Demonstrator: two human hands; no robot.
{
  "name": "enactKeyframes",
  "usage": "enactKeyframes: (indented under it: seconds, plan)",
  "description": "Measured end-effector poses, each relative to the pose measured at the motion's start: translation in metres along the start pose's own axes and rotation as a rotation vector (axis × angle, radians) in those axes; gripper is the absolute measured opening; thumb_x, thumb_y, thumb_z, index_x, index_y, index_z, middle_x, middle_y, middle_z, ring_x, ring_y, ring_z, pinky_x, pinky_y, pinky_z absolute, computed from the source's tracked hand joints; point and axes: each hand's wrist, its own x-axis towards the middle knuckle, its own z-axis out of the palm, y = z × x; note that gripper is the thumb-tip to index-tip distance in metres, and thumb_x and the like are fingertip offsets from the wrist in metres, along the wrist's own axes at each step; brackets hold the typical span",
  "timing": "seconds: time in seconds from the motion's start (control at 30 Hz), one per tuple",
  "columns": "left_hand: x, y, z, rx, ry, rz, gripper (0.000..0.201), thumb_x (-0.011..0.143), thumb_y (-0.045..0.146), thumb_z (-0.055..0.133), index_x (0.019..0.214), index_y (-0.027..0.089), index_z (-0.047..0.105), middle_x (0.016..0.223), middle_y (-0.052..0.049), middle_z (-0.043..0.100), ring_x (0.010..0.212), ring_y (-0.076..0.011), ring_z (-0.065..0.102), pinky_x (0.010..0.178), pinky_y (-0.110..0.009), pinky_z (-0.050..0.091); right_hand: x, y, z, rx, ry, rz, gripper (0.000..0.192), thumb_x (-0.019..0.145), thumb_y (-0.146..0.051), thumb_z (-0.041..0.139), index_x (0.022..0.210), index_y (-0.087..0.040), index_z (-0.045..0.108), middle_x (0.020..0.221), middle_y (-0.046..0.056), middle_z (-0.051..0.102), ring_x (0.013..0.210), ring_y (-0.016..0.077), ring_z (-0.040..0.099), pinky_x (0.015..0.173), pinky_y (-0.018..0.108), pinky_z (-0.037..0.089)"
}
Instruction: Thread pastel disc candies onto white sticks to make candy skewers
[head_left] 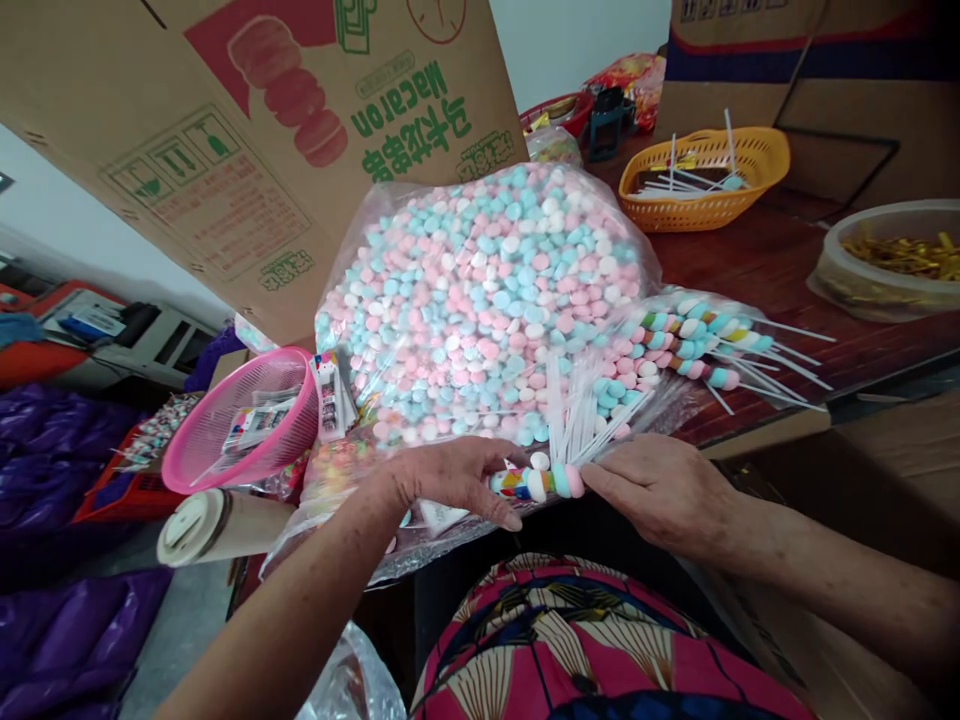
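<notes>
Candy skewer (544,482), lower centre of frame, lying across the edge of the big clear bag: a few round pastel pieces threaded on a thin white stick. My left hand (457,480) is curled around its printed end, fingers closed on it; my right hand (664,490) pinches the pink end piece between thumb and fingertips. I judge it light, and the candies look soft, so squeezing could dent them; the stick looks stiff but thin and could bend. Best hold seems the bare stick, not the candy.

Just above, loose white sticks (581,415) fan out on the bag of pink, blue and white candies (487,290), centre frame. Finished skewers (705,340) are right of it on the wooden table (787,270). Pink basket (247,420) at left, orange basket (705,175) upper right, cardboard box (247,130) upper left.
</notes>
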Motion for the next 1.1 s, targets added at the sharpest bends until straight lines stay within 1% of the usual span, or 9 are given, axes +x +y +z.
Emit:
enactKeyframes:
  seconds: [0.1, 0.23, 0.33, 0.43, 0.63, 0.73, 0.83, 0.97, 1.1]
  plan:
    - [0.001, 0.000, 0.011, 0.179, 0.144, -0.103, 0.030, 0.074, 0.041, 0.064, 0.094, 0.018, 0.061, 0.079, -0.001, 0.065, 0.072, -0.0162, 0.058, 0.066, -0.026, 0.044, 0.002, 0.000, -0.009, 0.053, -0.063, 0.039, 0.027, 0.084, -0.006, 0.037, 0.091, -0.016, 0.061, 0.068, 0.002, 0.061, 0.060, 0.0148, 0.051, 0.058, 0.028, 0.034]
    - [0.002, 0.004, 0.027, 0.679, 0.465, -0.226, 0.038, 0.079, 0.053, 0.053, 0.092, 0.018, 0.060, 0.081, -0.007, 0.066, 0.076, -0.0234, 0.061, 0.067, -0.032, 0.045, 0.008, -0.004, -0.019, 0.371, -0.282, 0.239, 0.025, 0.088, -0.012, 0.036, 0.091, -0.018, 0.060, 0.074, 0.002, 0.064, 0.063, 0.0132, 0.056, 0.056, 0.024, 0.037]
    - [0.000, 0.005, 0.031, 0.782, 0.458, -0.221, 0.039, 0.079, 0.053, 0.053, 0.093, 0.018, 0.059, 0.082, -0.009, 0.067, 0.075, -0.0259, 0.062, 0.067, -0.034, 0.045, 0.012, -0.007, -0.019, 0.424, -0.294, 0.292, 0.025, 0.090, -0.015, 0.036, 0.087, -0.019, 0.061, 0.071, 0.002, 0.063, 0.064, 0.0133, 0.056, 0.057, 0.024, 0.038]
    - [-0.002, 0.006, 0.030, 0.710, 0.436, -0.223, 0.039, 0.078, 0.054, 0.055, 0.094, 0.018, 0.060, 0.080, -0.008, 0.067, 0.075, -0.0251, 0.062, 0.065, -0.032, 0.044, 0.012, -0.004, -0.016, 0.271, -0.228, 0.183, 0.024, 0.087, -0.011, 0.037, 0.087, -0.018, 0.060, 0.070, 0.003, 0.063, 0.063, 0.0140, 0.055, 0.057, 0.026, 0.037]
    - [-0.008, 0.007, 0.023, 0.194, 0.247, -0.054, 0.038, 0.063, 0.049, 0.074, 0.084, 0.020, 0.060, 0.072, 0.003, 0.060, 0.067, -0.0153, 0.055, 0.059, -0.023, 0.038, 0.013, 0.012, -0.029, -0.174, 0.095, -0.200, 0.022, 0.087, -0.008, 0.043, 0.104, -0.013, 0.055, 0.075, 0.004, 0.065, 0.066, 0.0165, 0.054, 0.062, 0.033, 0.036]
    - [-0.008, 0.005, 0.019, -0.082, 0.068, 0.021, 0.034, 0.057, 0.041, 0.078, 0.072, 0.018, 0.057, 0.064, 0.007, 0.052, 0.060, -0.0104, 0.048, 0.056, -0.020, 0.036, 0.015, 0.017, -0.037, -0.198, 0.124, -0.265, 0.026, 0.089, -0.009, 0.041, 0.110, -0.016, 0.053, 0.081, 0.005, 0.066, 0.071, 0.0165, 0.055, 0.064, 0.034, 0.036]
    - [-0.005, 0.003, 0.018, -0.182, 0.069, 0.005, 0.033, 0.058, 0.040, 0.078, 0.072, 0.017, 0.057, 0.063, 0.007, 0.050, 0.059, -0.0097, 0.046, 0.057, -0.021, 0.036, 0.015, 0.018, -0.037, -0.179, 0.088, -0.260, 0.027, 0.091, -0.010, 0.036, 0.109, -0.020, 0.053, 0.078, 0.004, 0.065, 0.069, 0.0154, 0.055, 0.062, 0.034, 0.037]
    - [0.002, 0.004, 0.022, 0.013, 0.203, -0.063, 0.035, 0.064, 0.046, 0.073, 0.083, 0.019, 0.062, 0.068, 0.004, 0.059, 0.064, -0.0129, 0.051, 0.058, -0.022, 0.038, 0.012, 0.012, -0.026, -0.071, -0.011, -0.200, 0.026, 0.088, -0.009, 0.037, 0.101, -0.015, 0.058, 0.069, 0.003, 0.062, 0.060, 0.0158, 0.053, 0.058, 0.033, 0.037]
    - [0.010, 0.010, 0.031, 0.544, 0.369, -0.159, 0.032, 0.074, 0.047, 0.062, 0.089, 0.018, 0.063, 0.078, -0.005, 0.067, 0.070, -0.0206, 0.059, 0.062, -0.028, 0.041, 0.013, -0.003, -0.015, 0.292, -0.202, 0.104, 0.025, 0.087, -0.011, 0.037, 0.089, -0.015, 0.061, 0.072, 0.004, 0.063, 0.062, 0.0161, 0.055, 0.056, 0.029, 0.037]
